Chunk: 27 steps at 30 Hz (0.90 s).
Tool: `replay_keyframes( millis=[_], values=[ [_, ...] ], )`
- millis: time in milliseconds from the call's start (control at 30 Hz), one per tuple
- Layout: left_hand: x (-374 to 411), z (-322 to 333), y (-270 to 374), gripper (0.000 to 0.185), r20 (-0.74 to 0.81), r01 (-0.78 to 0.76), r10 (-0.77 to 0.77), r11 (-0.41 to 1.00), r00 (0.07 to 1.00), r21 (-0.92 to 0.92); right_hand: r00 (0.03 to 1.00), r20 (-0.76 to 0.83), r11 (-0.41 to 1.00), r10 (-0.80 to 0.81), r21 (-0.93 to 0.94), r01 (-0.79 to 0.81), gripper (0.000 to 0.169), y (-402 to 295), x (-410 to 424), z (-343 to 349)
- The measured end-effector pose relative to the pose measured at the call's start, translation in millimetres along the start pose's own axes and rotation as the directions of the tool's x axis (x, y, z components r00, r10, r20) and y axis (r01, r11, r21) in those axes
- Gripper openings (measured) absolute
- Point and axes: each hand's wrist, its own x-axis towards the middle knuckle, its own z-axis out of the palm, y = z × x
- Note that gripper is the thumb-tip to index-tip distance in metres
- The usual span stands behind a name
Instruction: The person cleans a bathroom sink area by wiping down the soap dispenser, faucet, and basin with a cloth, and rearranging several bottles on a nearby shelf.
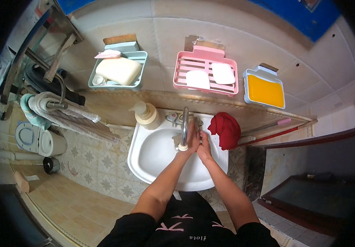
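Observation:
Over the right part of the white washbasin (152,154), my left hand (192,141) is partly hidden behind the curved metal tap (184,126). My right hand (204,148) lies against it, with its fingers towards the tap base. A tan, rough-looking scrap (195,120), maybe a scrubber or cloth, shows at my left fingertips. Whether either hand grips it is not clear. More of a similar brownish material (175,139) appears left of the spout. A crumpled red cloth (226,131) rests on the basin's right rim, beside my right hand.
A cream pump bottle (146,116) stands on the basin's back left corner. Above hang a light-blue soap dish (143,72), a pink one (192,61) and a small blue one with an orange bar (265,91). Towels (69,108) hang left, past them a toilet (51,142).

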Motion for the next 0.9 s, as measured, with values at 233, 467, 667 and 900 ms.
replay_keyframes(
  millis=[233,467,667,900],
  values=[
    [-36.3,-12.6,4.9,0.043,0.084,0.301,-0.294,0.95,0.952,-0.081,0.979,0.13,0.987,0.16,-0.002,-0.161,0.049,-0.5,-14.9,-7.9],
    [1.1,4.6,-30.7,0.072,0.272,0.288,-0.275,0.958,0.922,-0.009,0.994,0.093,0.998,-0.06,0.007,0.06,0.049,-2.2,5.8,-3.9],
    [-46.1,13.0,-37.1,0.084,0.378,0.232,-0.192,0.971,0.906,-0.062,0.999,0.048,0.999,-0.009,0.052,0.007,0.048,45.9,-0.6,-10.3],
    [-23.8,21.3,2.8,0.082,0.398,-0.074,0.064,0.997,0.915,0.009,0.977,-0.146,0.988,-0.154,-0.05,0.148,0.049,51.1,-8.1,-34.6]
  ],
)
